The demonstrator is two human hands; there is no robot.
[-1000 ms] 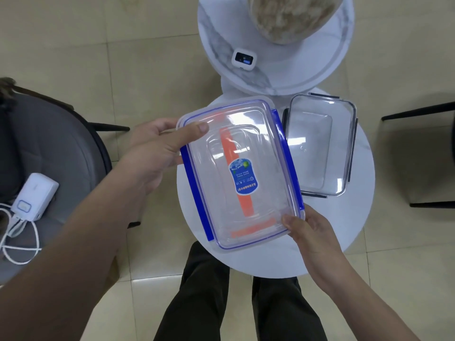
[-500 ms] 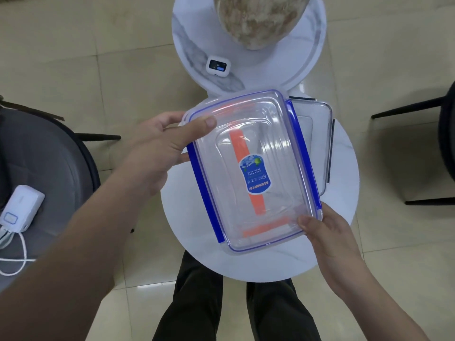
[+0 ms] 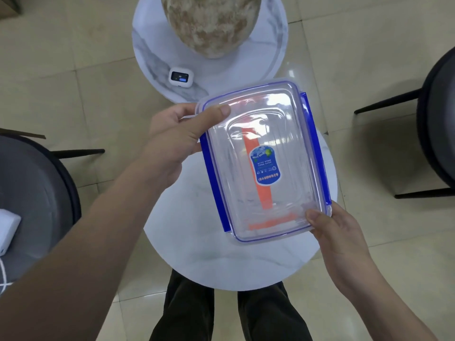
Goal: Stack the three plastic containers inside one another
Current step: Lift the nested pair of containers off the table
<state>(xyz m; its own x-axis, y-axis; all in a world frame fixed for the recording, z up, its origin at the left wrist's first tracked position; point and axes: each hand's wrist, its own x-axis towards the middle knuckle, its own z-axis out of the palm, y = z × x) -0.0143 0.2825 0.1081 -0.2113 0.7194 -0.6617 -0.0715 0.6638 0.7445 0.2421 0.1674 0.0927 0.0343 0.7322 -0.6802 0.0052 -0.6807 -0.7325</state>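
over round table [image 3: 197,254] | lidded container [image 3: 266,163] shifted right, now hiding second tub | both hands' fingers [image 3: 216,112] clamped on it

Both forearms are bare, no sleeves showing; the left hand [image 3: 172,143] and right hand [image 3: 337,232] wear nothing. Dark trousers [image 3: 229,313] show at six o'clock.

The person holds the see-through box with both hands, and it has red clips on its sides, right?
Almost. Both hands, left and right, do hold the box, but the head view shows that the clips on its sides are blue, not red. Only the strip inside looks orange.
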